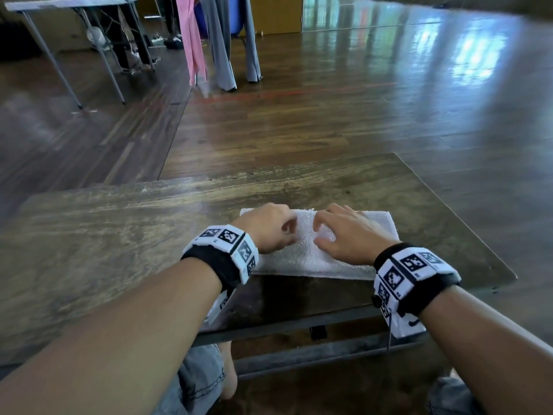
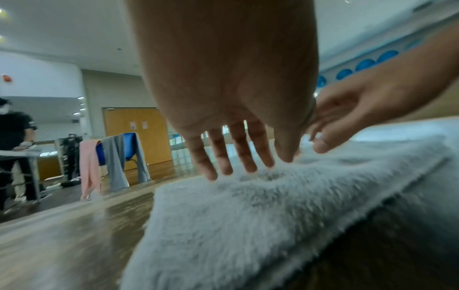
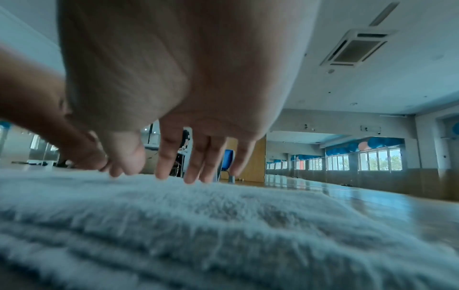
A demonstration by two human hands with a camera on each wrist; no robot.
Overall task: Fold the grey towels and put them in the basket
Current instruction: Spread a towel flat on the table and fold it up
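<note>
A pale grey towel [image 1: 305, 256] lies folded into a flat rectangle on the right part of the wooden table [image 1: 119, 229]. My left hand [image 1: 269, 227] rests on its left half, fingers straight and spread, tips touching the pile [image 2: 238, 162]. My right hand [image 1: 348, 232] lies on its right half, fingers spread and pointing down onto the towel [image 3: 174, 215]. Neither hand grips the cloth. In the wrist views the fluffy towel [image 2: 248, 225] fills the lower half. No basket is in view.
The table's far edge [image 1: 269, 172] and right corner [image 1: 505, 277] are close to the towel. Beyond, on the wooden floor, a blue chair draped with pink and grey cloths [image 1: 221, 40] stands next to another table [image 1: 68, 4]. People stand at the far left [image 2: 15, 147].
</note>
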